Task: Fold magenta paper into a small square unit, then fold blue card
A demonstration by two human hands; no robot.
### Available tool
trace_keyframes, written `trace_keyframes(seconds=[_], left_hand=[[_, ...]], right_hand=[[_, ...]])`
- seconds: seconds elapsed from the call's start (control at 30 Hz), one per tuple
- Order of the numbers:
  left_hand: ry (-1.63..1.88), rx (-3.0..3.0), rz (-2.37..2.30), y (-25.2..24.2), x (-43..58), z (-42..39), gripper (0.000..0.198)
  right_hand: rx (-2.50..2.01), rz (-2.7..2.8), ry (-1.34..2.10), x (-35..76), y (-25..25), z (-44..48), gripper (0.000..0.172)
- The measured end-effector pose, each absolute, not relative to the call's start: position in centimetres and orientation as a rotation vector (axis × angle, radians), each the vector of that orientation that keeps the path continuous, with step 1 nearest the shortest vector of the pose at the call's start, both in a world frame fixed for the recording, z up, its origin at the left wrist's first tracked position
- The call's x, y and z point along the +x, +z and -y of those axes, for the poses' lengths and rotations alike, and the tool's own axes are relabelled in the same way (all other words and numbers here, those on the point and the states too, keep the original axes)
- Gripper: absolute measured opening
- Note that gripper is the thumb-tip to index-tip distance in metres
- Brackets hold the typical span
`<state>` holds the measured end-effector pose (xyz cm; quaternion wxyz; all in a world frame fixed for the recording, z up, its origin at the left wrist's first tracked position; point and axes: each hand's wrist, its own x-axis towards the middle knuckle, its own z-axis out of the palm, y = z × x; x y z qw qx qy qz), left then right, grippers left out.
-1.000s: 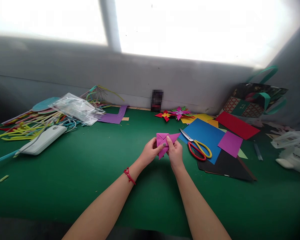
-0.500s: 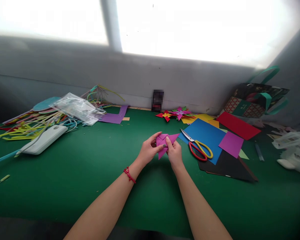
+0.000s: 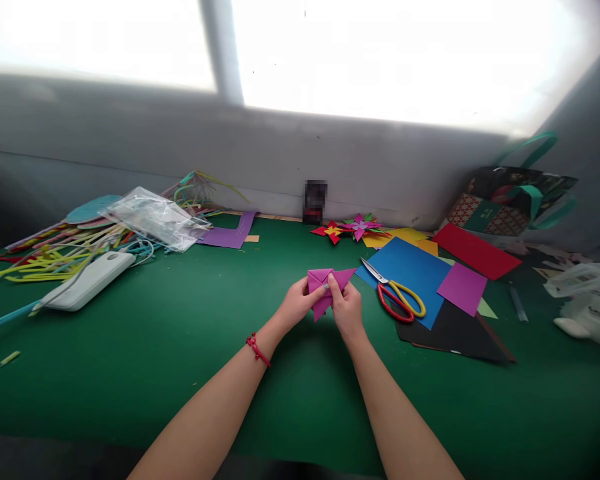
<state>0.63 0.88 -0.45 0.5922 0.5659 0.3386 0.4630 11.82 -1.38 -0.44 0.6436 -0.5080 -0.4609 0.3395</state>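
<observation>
Above the green table (image 3: 155,347) I hold a folded magenta paper piece (image 3: 339,277) with pointed flaps, between both hands. My left hand (image 3: 296,305) pinches its left side, a red bracelet on that wrist. My right hand (image 3: 347,310) grips its lower right part, with a finger pressed on the middle. Both hands are closed on the paper just left of the scissors (image 3: 397,293).
Red-and-yellow scissors lie on a blue sheet (image 3: 410,267), with purple (image 3: 463,288), red (image 3: 475,250) and black sheets to the right. Finished paper stars (image 3: 353,228) sit by the wall. Straws, a plastic bag (image 3: 150,217) and a white device (image 3: 87,280) lie left. A patterned bag (image 3: 510,200) stands far right.
Both hands and the magenta paper have shifted slightly left, and the fingers have shifted on the fold. Nothing else on the table has moved.
</observation>
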Motion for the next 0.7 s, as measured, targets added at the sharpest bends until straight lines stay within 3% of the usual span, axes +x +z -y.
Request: trace_keyframes(seconds=[0.17, 0.7], left_hand=[[0.883, 1.321, -0.797, -0.26, 0.53, -0.47, 0.042], [0.797, 1.357, -0.771, -0.39, 0.58, -0.39, 0.049]], right_hand=[[-1.14, 0.997, 0.79, 11.99, -0.24, 1.34, 0.03], [-1.066, 0.957, 0.895, 12.25, -1.0, 0.94, 0.032]])
